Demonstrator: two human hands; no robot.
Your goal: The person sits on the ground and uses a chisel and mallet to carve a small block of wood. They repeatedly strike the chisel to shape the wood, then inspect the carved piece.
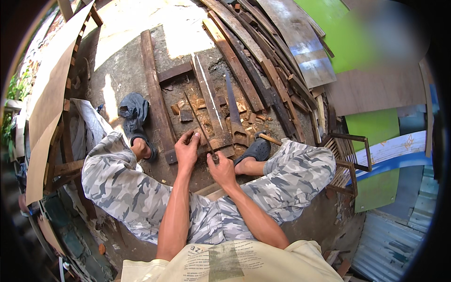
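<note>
My right hand (pixel 221 169) is closed round the near end of a long, thin, dark rod-like tool (pixel 199 115), which points away and slightly left. Just left of it, my left hand (pixel 188 147) has its fingers curled together; anything between them is hidden. Below both hands, a wooden crosspiece (pixel 220 141) lies by the end of a plank with a white stripe (pixel 208 94). A handsaw (pixel 232 105) rests right of this plank, its handle toward me. Beside my right shoe (pixel 258 149) is a wooden handle (pixel 270 138).
A dark beam (pixel 157 98) runs along the left, joined by a short crosspiece (pixel 175 72). Wood offcuts (pixel 186 115) and shavings litter the ground. Long boards (pixel 235 61) are stacked at right, near a slatted wooden frame (pixel 345 160). A tall panel (pixel 58 89) stands left.
</note>
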